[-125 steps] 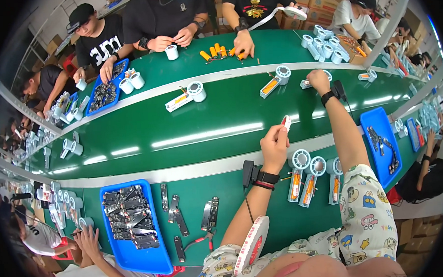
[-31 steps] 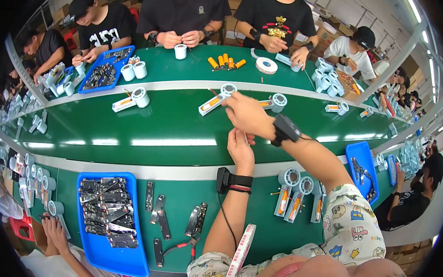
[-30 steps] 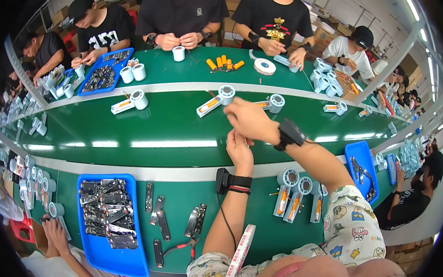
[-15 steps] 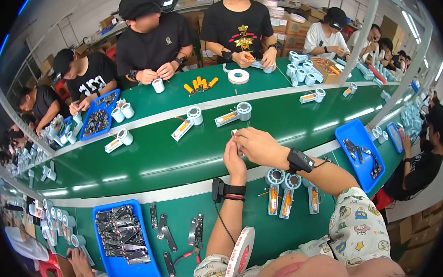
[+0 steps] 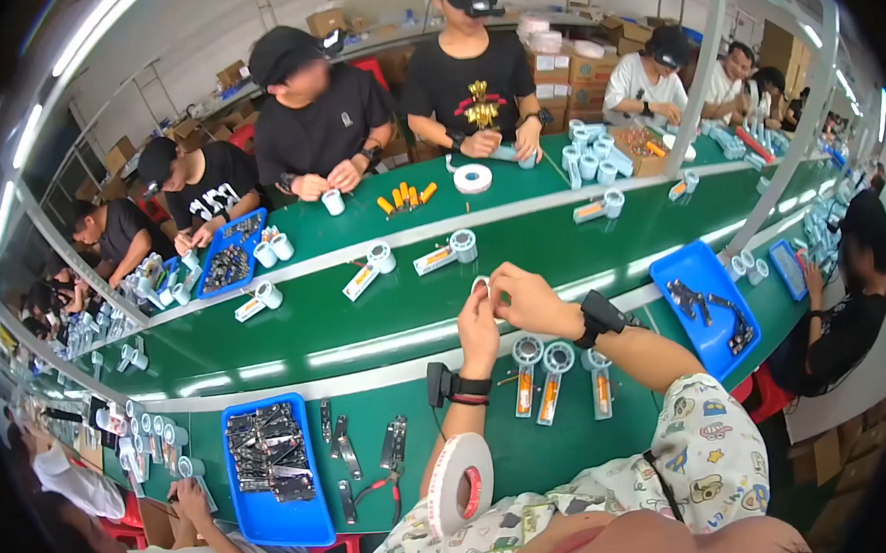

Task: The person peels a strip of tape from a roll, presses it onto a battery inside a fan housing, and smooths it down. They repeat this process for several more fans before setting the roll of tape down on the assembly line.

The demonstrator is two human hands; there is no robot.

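My left hand (image 5: 478,325) and my right hand (image 5: 537,304) meet over the near edge of the green belt. Closed fingers of both hands pinch a small whitish piece (image 5: 481,282), mostly covered and too small to name. By my left forearm is a white tape roll (image 5: 438,497) with red print; whether it hangs on the arm I cannot tell. Below my right wrist lie three light-blue fan-like housings (image 5: 547,411) with round heads and orange batteries. Left of my arm are red-handled pliers (image 5: 394,497) and several loose dark circuit boards (image 5: 345,447).
A blue tray (image 5: 323,528) of dark boards stands at the left, another blue tray (image 5: 681,329) at the right. On the green belt (image 5: 296,339) sit several housings (image 5: 447,253). Across it people work beside orange batteries (image 5: 406,196) and a tape roll (image 5: 473,179). A metal post (image 5: 703,83) rises at the right.
The view has shifted, and the bench appears a little higher and turned. My hands stay together, fingers slightly moved at the small piece. The tape roll now shows more of its face.
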